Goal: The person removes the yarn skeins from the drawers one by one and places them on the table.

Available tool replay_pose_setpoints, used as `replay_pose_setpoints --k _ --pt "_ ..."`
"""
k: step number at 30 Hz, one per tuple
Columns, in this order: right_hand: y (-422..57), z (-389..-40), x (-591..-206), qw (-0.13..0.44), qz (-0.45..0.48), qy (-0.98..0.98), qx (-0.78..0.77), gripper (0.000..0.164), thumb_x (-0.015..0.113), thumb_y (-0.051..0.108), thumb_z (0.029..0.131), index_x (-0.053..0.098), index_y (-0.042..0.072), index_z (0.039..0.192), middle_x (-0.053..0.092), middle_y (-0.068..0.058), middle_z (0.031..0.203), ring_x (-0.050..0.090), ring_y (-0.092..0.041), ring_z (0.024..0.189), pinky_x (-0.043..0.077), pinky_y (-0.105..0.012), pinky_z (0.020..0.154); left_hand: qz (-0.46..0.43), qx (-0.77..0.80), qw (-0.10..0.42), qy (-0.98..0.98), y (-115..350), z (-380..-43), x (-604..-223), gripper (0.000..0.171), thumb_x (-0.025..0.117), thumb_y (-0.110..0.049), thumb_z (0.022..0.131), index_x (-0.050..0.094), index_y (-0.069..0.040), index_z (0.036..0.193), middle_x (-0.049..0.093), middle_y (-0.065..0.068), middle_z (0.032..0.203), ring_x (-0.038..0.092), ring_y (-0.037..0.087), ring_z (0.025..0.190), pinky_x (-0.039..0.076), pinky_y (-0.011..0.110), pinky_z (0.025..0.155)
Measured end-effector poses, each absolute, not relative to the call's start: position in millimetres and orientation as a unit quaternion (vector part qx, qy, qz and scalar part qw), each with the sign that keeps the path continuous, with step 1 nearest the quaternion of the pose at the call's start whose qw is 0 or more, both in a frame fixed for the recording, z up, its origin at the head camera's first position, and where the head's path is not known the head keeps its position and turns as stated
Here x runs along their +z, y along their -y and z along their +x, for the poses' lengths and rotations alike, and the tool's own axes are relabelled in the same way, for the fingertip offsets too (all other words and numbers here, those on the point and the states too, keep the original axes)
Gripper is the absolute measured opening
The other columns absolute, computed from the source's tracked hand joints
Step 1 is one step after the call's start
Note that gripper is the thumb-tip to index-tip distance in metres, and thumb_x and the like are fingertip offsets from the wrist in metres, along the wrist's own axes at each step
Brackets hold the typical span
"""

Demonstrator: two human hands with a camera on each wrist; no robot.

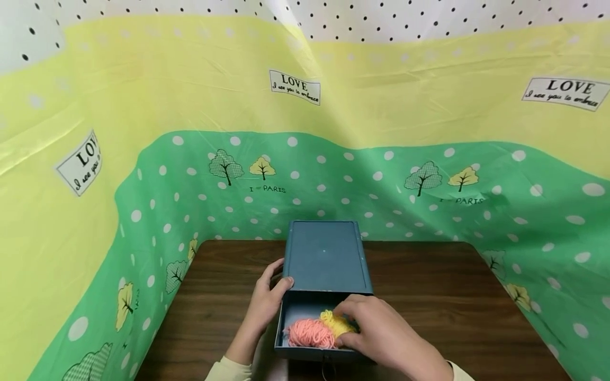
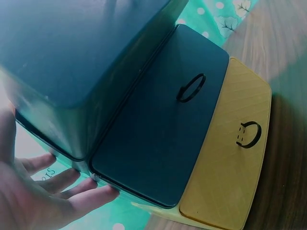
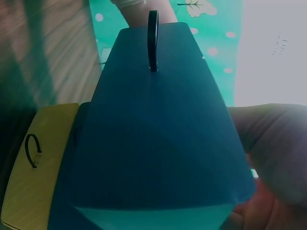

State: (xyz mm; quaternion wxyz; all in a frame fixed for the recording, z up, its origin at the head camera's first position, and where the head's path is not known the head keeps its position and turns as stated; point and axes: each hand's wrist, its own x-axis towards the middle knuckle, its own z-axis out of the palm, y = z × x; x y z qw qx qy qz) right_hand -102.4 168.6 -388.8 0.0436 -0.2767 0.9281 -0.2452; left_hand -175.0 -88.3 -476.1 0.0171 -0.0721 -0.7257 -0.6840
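Note:
A small blue drawer cabinet (image 1: 329, 256) stands on the table with its top drawer (image 1: 299, 307) pulled out. Inside that drawer lie a pink yarn bundle (image 1: 311, 333) and, to its right, a yellow yarn bundle (image 1: 334, 323). My right hand (image 1: 386, 330) reaches into the drawer from the right, thumb and fingers around the yellow yarn, which they partly cover. On the cabinet's left side rests my left hand (image 1: 268, 296), its thumb at the front top corner. The left wrist view shows these fingers (image 2: 91, 199) spread along the side.
Below the pulled-out drawer are a closed dark blue drawer (image 2: 158, 120) and a closed yellow drawer (image 2: 225, 139), each with a black loop handle. The brown wooden table (image 1: 429, 296) extends to both sides. A patterned cloth (image 1: 333, 180) hangs around its back and sides.

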Motion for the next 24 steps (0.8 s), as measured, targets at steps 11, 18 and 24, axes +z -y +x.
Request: replay_pose_setpoints --k 11,18,24 --pt "-161.1 -112.8 -393.6 0.063 -0.314 -0.922 -0.22 0.022 0.086 0.023 0.083 0.08 0.022 0.104 0.075 0.012 0.101 0.067 -0.005 0.09 0.055 -0.029 0.072 -0.073 -0.684 0.02 0.725 87.4 -176.5 -478.1 0.054 0.063 -0.018 0.096 0.052 -0.011 0.148 0.056 0.019 0.142 0.055 0.037 0.129 0.05 0.038 0.097" --pt "-160.5 -117.7 -394.2 0.061 -0.313 -0.918 -0.237 0.021 0.083 0.014 0.082 0.079 0.019 0.103 0.074 0.01 0.1 0.066 -0.005 0.089 0.054 -0.027 0.071 -0.074 -0.682 0.021 0.727 87.1 -176.3 -478.4 0.054 0.063 -0.018 0.096 0.052 -0.012 0.149 0.056 0.018 0.143 0.054 0.039 0.13 0.05 0.039 0.098" --pt "-165.9 -117.9 -390.9 0.057 -0.306 -0.914 -0.26 0.024 0.08 0.009 0.083 0.078 0.02 0.105 0.074 0.008 0.103 0.065 -0.004 0.088 0.053 -0.027 0.069 -0.073 -0.685 0.02 0.724 87.0 -175.9 -479.0 0.054 0.064 -0.017 0.096 0.052 -0.012 0.148 0.056 0.018 0.142 0.055 0.039 0.129 0.05 0.037 0.097"
